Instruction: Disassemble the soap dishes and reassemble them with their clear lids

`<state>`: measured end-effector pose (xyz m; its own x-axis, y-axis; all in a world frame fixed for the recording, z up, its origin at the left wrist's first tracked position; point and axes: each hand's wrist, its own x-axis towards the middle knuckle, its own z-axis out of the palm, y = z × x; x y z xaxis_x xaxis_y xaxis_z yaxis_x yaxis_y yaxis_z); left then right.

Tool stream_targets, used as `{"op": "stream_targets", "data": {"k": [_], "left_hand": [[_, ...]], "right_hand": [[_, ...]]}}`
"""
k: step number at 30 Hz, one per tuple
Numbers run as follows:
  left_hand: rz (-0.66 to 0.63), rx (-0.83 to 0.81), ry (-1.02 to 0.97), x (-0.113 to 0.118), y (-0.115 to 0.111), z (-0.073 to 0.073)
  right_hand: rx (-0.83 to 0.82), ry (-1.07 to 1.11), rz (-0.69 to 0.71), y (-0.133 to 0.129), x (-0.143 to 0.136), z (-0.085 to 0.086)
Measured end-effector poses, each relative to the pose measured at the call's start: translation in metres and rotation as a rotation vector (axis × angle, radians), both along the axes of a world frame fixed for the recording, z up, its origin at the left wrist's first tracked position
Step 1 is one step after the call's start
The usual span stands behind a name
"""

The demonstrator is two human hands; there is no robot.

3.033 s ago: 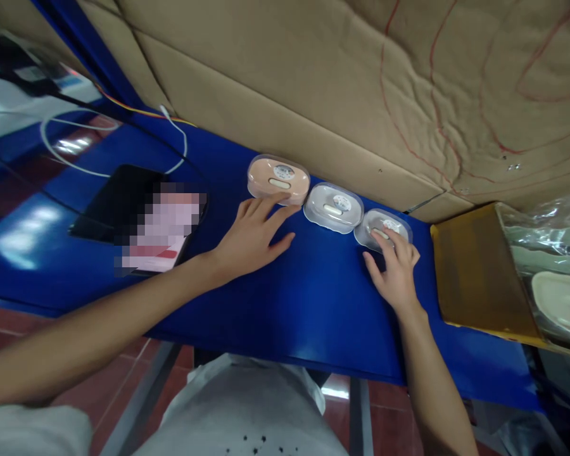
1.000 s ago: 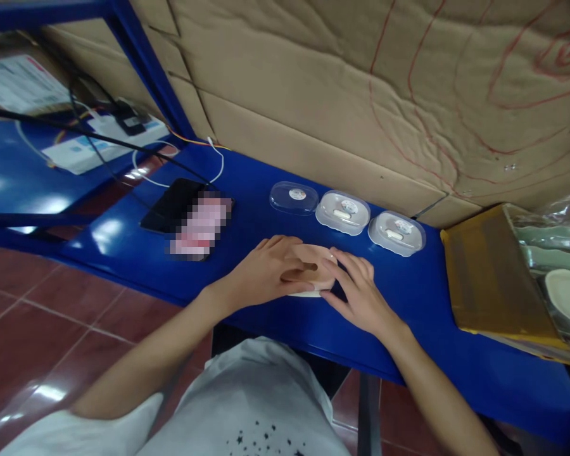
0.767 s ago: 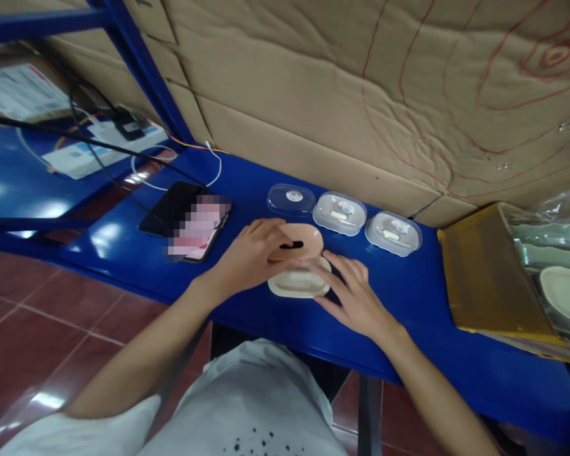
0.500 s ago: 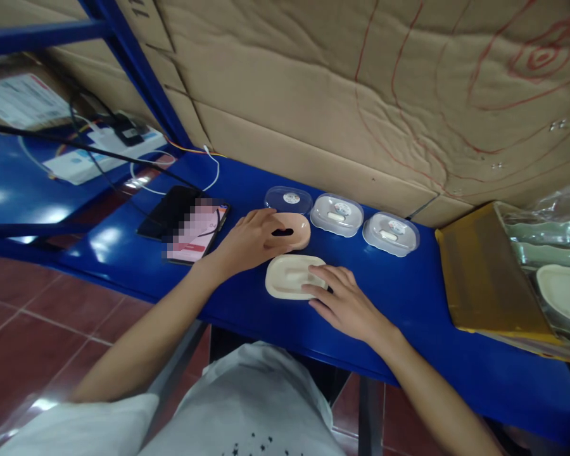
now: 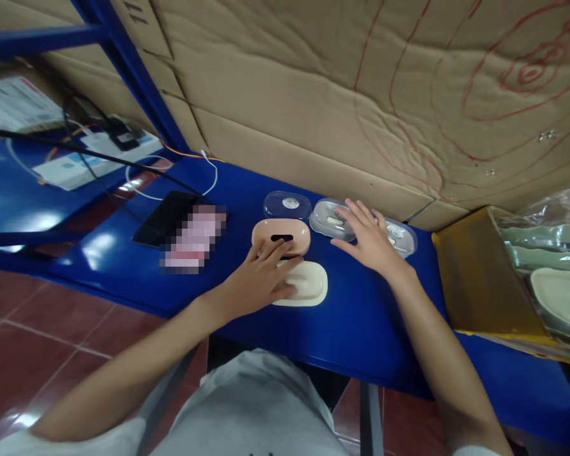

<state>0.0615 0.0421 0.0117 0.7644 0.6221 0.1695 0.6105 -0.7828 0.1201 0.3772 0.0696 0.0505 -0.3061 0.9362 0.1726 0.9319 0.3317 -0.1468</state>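
My left hand (image 5: 261,278) is open, fingers spread across a peach oval piece (image 5: 301,237) with a dark slot and a cream oval piece (image 5: 316,285) in front of it. Its fingertips lie by the slot, and the thumb rests over the cream piece, hiding part of it. My right hand (image 5: 370,237) is open too, fingers apart over a clear-lidded container (image 5: 323,218). Whether it touches the lid I cannot tell. A second clear-lidded container (image 5: 406,237) is partly hidden behind that hand. Behind the peach piece lies a clear plastic lid (image 5: 275,206) with a round sticker.
A phone (image 5: 194,237) and a black flat object (image 5: 159,218) lie left on the blue table (image 5: 361,316). At the right stands an open cardboard box (image 5: 479,285) holding wrapped green and cream pieces. Cables and a power strip (image 5: 71,171) are at far left; cardboard rises behind.
My right hand has left the cream piece and moved up and right to the clear-lidded containers. My left hand has shifted down from the peach piece, its thumb now over the cream piece.
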Motion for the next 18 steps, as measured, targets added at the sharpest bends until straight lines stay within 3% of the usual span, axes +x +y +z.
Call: {"op": "stream_targets", "data": {"k": [4,9,13,18], "left_hand": [[-0.038,-0.037,0.005,-0.021,0.008,-0.001],[-0.058,-0.034,-0.008,-0.033,0.020,0.009],[-0.169,0.014,-0.057,-0.007,0.021,0.021],[-0.246,0.099,-0.002,0.049,0.020,0.027]], "right_hand": [[-0.169,0.059,-0.019,0.031,0.008,0.006],[-0.295,0.258,0.129,0.027,0.024,0.027],[-0.430,0.323,0.076,0.016,0.028,0.041],[-0.325,0.367,0.097,0.032,0.022,0.025]]}}
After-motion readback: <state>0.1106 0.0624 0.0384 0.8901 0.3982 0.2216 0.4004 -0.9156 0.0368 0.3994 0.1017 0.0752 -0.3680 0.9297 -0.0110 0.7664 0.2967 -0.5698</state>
